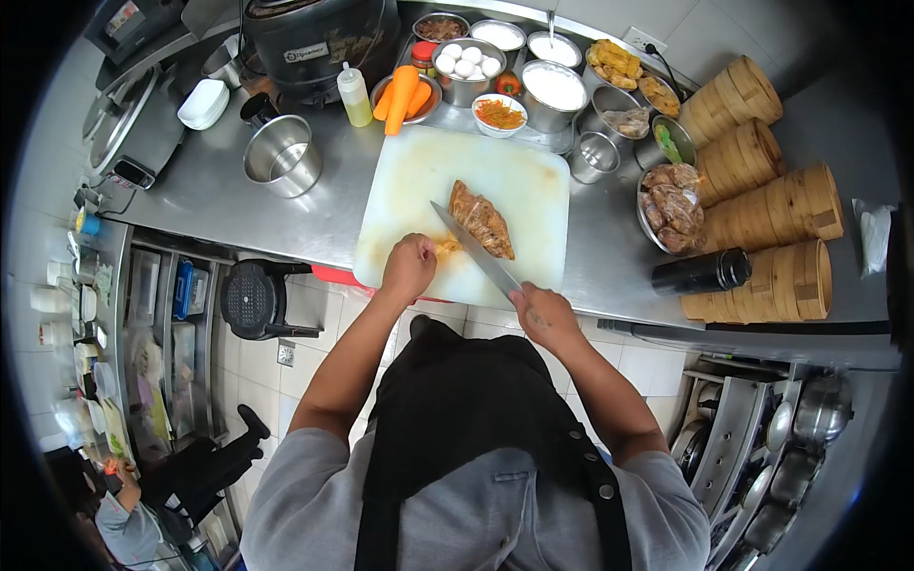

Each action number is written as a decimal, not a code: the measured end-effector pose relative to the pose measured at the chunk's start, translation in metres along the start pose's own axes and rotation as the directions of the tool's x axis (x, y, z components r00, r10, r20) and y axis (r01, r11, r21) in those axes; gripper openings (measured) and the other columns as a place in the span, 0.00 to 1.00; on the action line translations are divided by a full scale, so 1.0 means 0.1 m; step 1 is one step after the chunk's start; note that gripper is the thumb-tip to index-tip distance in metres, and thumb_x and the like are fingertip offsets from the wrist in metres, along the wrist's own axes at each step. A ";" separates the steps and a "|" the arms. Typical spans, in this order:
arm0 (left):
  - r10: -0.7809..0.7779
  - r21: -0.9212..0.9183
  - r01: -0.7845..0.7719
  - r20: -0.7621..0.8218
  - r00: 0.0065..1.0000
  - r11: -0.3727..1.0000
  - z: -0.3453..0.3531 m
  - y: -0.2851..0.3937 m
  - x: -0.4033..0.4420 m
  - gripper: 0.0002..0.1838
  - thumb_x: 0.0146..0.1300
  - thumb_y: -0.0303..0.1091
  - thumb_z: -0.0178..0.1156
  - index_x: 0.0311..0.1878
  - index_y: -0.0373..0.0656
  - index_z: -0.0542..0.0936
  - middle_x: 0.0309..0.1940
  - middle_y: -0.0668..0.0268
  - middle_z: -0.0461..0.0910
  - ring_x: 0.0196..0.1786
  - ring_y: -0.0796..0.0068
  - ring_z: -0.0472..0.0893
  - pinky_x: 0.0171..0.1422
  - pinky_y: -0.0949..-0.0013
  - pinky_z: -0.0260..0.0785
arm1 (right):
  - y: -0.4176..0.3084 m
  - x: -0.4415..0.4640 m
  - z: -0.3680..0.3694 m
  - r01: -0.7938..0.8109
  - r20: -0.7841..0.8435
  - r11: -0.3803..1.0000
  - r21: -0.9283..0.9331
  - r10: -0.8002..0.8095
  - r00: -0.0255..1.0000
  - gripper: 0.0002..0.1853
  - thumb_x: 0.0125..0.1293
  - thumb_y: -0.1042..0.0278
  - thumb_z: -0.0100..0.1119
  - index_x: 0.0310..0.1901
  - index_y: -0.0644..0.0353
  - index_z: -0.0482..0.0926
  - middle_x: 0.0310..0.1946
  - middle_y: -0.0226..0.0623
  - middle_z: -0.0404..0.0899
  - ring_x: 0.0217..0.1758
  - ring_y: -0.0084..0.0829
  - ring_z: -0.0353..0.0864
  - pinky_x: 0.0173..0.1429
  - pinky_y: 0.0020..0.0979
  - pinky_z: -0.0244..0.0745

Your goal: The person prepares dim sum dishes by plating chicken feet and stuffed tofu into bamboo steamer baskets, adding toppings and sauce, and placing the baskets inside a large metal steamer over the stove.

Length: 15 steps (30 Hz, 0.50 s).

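On the white cutting board (409, 181) lies a browned piece of cooked meat (484, 221), longer than it is wide. My right hand (547, 319) is wrapped round the handle of a kitchen knife (479, 255). Its blade slants up and to the left along the meat's near-left edge; whether it touches the meat I cannot tell. My left hand (409, 266) is closed, fingers curled, at the board's near-left part. Small yellowish-brown scraps (445, 247) lie beside its fingertips. Anything inside those fingers is hidden.
Behind the board stand peeled carrots (404, 100), a bowl of eggs (465, 68) and a squeeze bottle (354, 95). A steel pot (283, 157) is to the left. Bagged meat (672, 209), a black flask (703, 271) and bamboo steamers (762, 209) line the right. Another person (143, 514) is at lower left.
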State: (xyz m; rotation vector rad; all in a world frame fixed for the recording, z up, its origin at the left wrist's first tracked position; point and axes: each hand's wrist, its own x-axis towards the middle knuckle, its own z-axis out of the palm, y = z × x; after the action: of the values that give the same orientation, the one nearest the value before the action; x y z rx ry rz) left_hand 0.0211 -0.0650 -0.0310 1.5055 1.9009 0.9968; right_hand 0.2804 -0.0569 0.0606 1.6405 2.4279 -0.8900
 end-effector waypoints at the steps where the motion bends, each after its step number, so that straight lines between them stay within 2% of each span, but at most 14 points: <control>1: -0.014 0.031 0.014 0.021 1.000 0.999 -0.02 -0.02 0.00 0.07 0.56 0.23 0.61 0.38 0.34 0.79 0.31 0.55 0.81 0.33 0.62 0.82 0.39 0.66 0.73 | -0.02 -0.05 -0.02 -0.012 0.020 1.000 -0.017 0.012 1.000 0.17 0.74 0.57 0.43 0.41 0.64 0.76 0.30 0.56 0.81 0.38 0.57 0.81 0.48 0.53 0.73; 4: 0.048 -0.177 -0.047 0.002 0.999 0.983 -0.08 0.06 0.01 0.10 0.54 0.24 0.62 0.40 0.36 0.78 0.40 0.53 0.78 0.42 0.54 0.81 0.46 0.60 0.74 | -0.08 -0.14 -0.02 -0.045 0.072 0.997 -0.057 0.049 0.996 0.18 0.74 0.56 0.44 0.40 0.64 0.75 0.30 0.56 0.81 0.38 0.57 0.81 0.47 0.53 0.73; 7: 0.299 -0.057 -0.296 0.063 0.952 0.953 -0.05 0.01 0.10 0.14 0.52 0.23 0.63 0.43 0.37 0.76 0.42 0.55 0.75 0.41 0.56 0.80 0.45 0.62 0.73 | -0.12 -0.12 0.06 -0.063 0.098 0.996 -0.069 0.070 0.993 0.18 0.74 0.56 0.44 0.40 0.65 0.74 0.30 0.56 0.81 0.37 0.57 0.81 0.45 0.53 0.73; 8: 0.221 -0.030 -0.219 0.100 0.970 0.975 -0.01 0.02 0.13 0.12 0.50 0.24 0.63 0.40 0.37 0.77 0.38 0.55 0.77 0.39 0.54 0.80 0.43 0.61 0.73 | -0.12 -0.08 0.11 -0.068 0.100 0.996 -0.066 0.074 0.992 0.18 0.74 0.56 0.44 0.40 0.65 0.74 0.30 0.56 0.81 0.37 0.57 0.81 0.45 0.53 0.73; 11: 0.165 -0.063 -0.157 0.150 0.975 0.986 0.04 -0.06 0.19 0.10 0.50 0.24 0.64 0.37 0.37 0.77 0.34 0.54 0.79 0.36 0.54 0.81 0.41 0.61 0.74 | -0.20 0.24 0.34 -0.035 0.036 0.999 -0.013 0.035 0.999 0.18 0.74 0.57 0.45 0.41 0.66 0.74 0.31 0.56 0.81 0.37 0.56 0.82 0.45 0.52 0.74; 14: 0.231 -0.085 -0.220 0.155 0.961 0.972 0.04 -0.13 0.21 0.08 0.50 0.24 0.64 0.34 0.36 0.77 0.30 0.53 0.79 0.34 0.54 0.80 0.40 0.60 0.74 | -0.46 0.61 0.40 -0.015 -0.024 1.000 -0.012 0.015 1.000 0.17 0.74 0.57 0.45 0.42 0.66 0.73 0.31 0.56 0.81 0.38 0.55 0.82 0.45 0.52 0.74; 15: 0.217 -0.105 -0.204 0.134 0.967 0.973 0.04 -0.15 0.20 0.08 0.50 0.23 0.64 0.34 0.36 0.77 0.30 0.54 0.80 0.33 0.57 0.81 0.39 0.62 0.73 | -0.52 0.65 0.41 -0.014 -0.039 1.000 -0.021 0.013 0.999 0.17 0.74 0.57 0.45 0.42 0.66 0.73 0.32 0.55 0.81 0.38 0.55 0.82 0.45 0.52 0.74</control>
State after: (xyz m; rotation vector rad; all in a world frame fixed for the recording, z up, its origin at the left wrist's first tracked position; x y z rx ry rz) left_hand 0.0102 -0.0469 -0.0449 1.7045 1.5986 1.0202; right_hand 0.1976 -0.0370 0.0238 1.6797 2.4398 -0.8354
